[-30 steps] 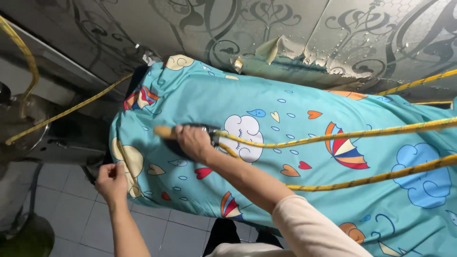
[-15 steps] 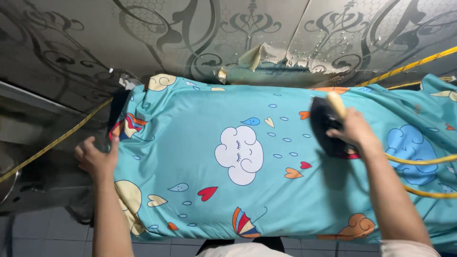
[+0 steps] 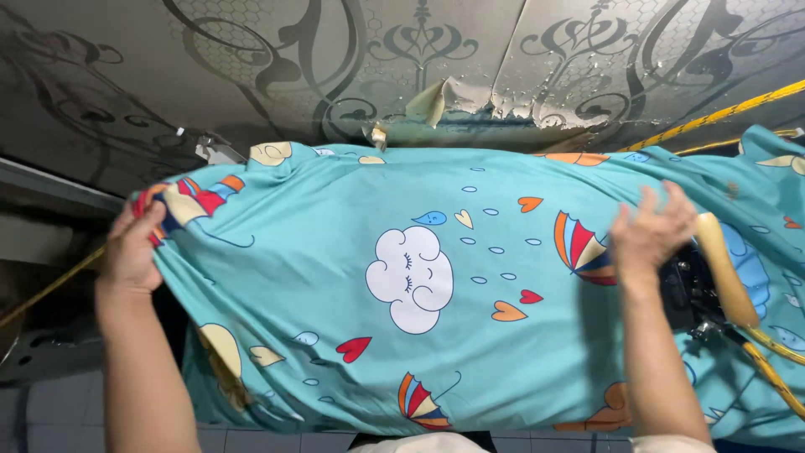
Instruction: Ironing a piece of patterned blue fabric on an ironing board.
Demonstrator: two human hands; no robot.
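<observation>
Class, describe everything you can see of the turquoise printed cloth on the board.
The turquoise cloth looks like thin cotton, printed with a sleepy white cloud, raindrops, hearts and striped umbrellas. It lies spread flat across a board, its near edge hanging down in soft folds. The left hand grips its bunched left end; the right hand hovers open over its right side. An iron with a pale handle rests on it there.

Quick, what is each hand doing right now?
Left hand: closed, gripping the cloth edge.
Right hand: open, holding nothing, beside the iron.
</observation>
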